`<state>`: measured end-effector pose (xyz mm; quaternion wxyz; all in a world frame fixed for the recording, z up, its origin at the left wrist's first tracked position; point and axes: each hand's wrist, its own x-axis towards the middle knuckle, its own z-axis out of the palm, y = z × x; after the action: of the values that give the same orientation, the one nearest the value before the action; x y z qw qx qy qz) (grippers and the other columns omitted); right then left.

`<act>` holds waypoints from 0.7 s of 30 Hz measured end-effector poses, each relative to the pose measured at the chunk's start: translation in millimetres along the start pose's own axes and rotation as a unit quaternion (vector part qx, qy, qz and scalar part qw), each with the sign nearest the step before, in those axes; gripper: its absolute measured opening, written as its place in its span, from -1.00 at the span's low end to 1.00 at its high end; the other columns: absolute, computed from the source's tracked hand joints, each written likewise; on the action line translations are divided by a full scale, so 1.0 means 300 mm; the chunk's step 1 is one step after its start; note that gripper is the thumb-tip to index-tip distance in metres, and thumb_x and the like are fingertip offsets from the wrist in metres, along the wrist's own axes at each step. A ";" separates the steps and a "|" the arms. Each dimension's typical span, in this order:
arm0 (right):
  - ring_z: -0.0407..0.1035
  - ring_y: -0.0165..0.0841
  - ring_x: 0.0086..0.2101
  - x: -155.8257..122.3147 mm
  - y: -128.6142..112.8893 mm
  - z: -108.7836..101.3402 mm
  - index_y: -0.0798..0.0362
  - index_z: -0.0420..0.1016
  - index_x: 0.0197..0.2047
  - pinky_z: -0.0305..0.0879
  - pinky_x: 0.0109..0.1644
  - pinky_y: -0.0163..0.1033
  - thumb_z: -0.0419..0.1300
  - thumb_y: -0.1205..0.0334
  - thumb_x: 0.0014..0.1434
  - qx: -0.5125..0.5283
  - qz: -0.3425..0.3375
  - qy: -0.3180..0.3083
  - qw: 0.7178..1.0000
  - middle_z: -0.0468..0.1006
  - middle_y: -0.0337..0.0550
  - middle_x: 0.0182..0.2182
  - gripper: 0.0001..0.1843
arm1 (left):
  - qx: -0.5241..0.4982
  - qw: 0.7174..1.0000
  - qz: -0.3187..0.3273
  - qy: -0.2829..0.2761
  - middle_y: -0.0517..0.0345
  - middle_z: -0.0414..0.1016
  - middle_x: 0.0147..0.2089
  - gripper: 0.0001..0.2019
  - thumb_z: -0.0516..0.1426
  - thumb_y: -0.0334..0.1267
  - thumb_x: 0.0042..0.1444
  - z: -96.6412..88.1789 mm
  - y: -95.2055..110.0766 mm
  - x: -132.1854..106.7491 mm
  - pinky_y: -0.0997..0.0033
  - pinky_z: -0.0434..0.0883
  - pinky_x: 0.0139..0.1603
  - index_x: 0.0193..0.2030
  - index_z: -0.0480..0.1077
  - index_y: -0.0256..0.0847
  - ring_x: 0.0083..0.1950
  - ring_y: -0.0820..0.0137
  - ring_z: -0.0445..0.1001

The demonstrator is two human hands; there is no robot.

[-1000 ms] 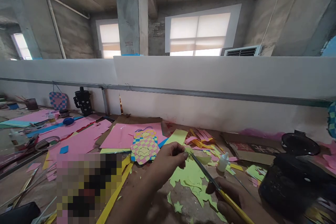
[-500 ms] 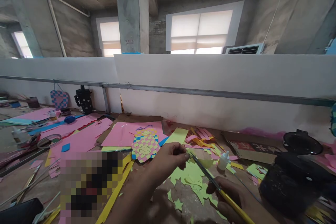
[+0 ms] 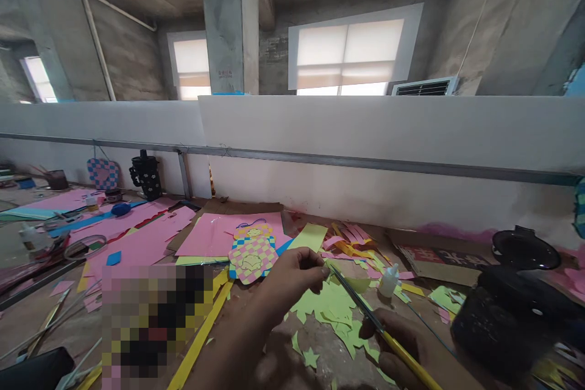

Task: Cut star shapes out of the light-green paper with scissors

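Note:
My left hand point(image 3: 292, 277) is pinched shut on a small bit of yellow-green paper at its fingertips, too small to make out well. My right hand point(image 3: 414, 350) grips yellow-handled scissors point(image 3: 365, 311), whose blades point up-left and meet the left fingertips. Under both hands lie yellow-green paper scraps point(image 3: 333, 311) and a small cut star point(image 3: 311, 358). A woven pink, yellow and blue checkered paper piece point(image 3: 251, 256) rests on pink sheets point(image 3: 214, 234) just left of my left hand.
A small white glue bottle point(image 3: 389, 280) stands right of the scissors. A black pot point(image 3: 507, 323) with its lid point(image 3: 525, 250) sits at the right. Pink and yellow strips point(image 3: 351, 241), a black cup point(image 3: 146, 175) and tape rolls point(image 3: 85, 248) lie along the table. A white partition wall point(image 3: 365, 134) runs behind.
Hardly anything differs: the view shifted slightly, and both hands stay in place with the scissors at the left fingertips.

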<state>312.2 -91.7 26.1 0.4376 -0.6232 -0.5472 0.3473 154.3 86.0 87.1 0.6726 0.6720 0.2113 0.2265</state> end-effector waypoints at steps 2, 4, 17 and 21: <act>-0.10 -0.44 -0.50 0.001 -0.001 -0.002 -0.05 0.47 -0.20 0.05 -0.39 -0.35 0.26 -0.32 0.11 0.009 -0.006 -0.007 1.000 0.03 -0.44 -0.53 -0.51 | 0.009 1.000 -0.004 -0.005 0.26 0.40 -0.56 -0.88 0.25 -0.27 -0.05 0.000 0.002 -0.001 0.42 0.27 -0.36 -0.42 0.40 -0.24 -0.49 0.47 0.34; -0.09 -0.44 -0.49 0.003 -0.001 -0.003 -0.04 0.48 -0.21 0.05 -0.40 -0.36 0.25 -0.32 0.11 0.006 -0.010 -0.002 1.000 0.05 -0.43 -0.53 -0.50 | 0.014 1.000 -0.010 -0.019 0.21 0.45 -0.54 -0.84 0.26 -0.22 -0.03 -0.001 0.001 0.000 0.39 0.31 -0.35 -0.42 0.39 -0.24 -0.48 0.44 0.39; -0.11 -0.43 -0.51 0.015 -0.007 -0.005 -0.08 0.47 -0.22 0.23 -0.23 -0.30 0.22 -0.33 0.12 0.018 -0.011 -0.017 1.000 0.04 -0.42 -0.53 -0.52 | -0.016 1.000 0.013 -0.021 0.20 0.45 -0.56 -0.83 0.26 -0.20 -0.06 -0.001 -0.030 0.015 0.39 0.33 -0.39 -0.45 0.39 -0.23 -0.52 0.44 0.39; -0.14 -0.44 -0.51 0.017 -0.022 -0.003 -0.08 0.48 -0.23 0.23 -0.18 -0.27 0.27 -0.29 0.11 0.038 -0.020 -0.027 0.999 0.02 -0.43 -0.55 -0.55 | -0.014 0.999 0.017 -0.026 0.20 0.45 -0.55 -0.83 0.25 -0.19 -0.05 -0.002 -0.031 0.015 0.39 0.33 -0.38 -0.44 0.39 -0.23 -0.51 0.44 0.39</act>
<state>311.4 -86.8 32.6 0.4529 -0.5852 -0.5577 0.3759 157.6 89.1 78.0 0.6832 0.6718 0.1792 0.2234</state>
